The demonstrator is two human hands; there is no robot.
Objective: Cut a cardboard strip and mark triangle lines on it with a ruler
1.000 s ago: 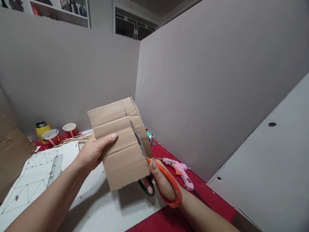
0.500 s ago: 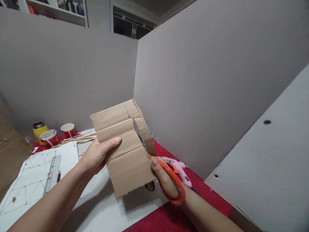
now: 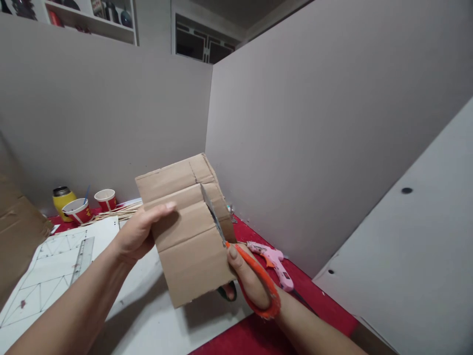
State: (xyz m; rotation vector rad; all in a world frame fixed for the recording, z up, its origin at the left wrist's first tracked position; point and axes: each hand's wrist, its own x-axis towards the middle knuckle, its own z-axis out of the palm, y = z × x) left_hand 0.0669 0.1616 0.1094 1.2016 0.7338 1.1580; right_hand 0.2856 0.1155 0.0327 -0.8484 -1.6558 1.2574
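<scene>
My left hand (image 3: 138,234) has slid its thumb outward on the cardboard (image 3: 195,271) it grips; my right hand (image 3: 251,281) grips scissors (image 3: 253,263), blades in the slit. Beyond my left hand: yellow bottle (image 3: 63,202), red-white cup (image 3: 81,215) with blue stick (image 3: 87,192), second cup (image 3: 107,202), contents hidden.

A grey left partition (image 3: 103,113) and a grey right partition (image 3: 314,113) meet in an upright corner behind the red-covered counter (image 3: 325,303). A white panel (image 3: 417,261) with dark round holes stands farther right. Above the left partition show white shelving (image 3: 103,21) and a dark-paned frame (image 3: 190,43).
</scene>
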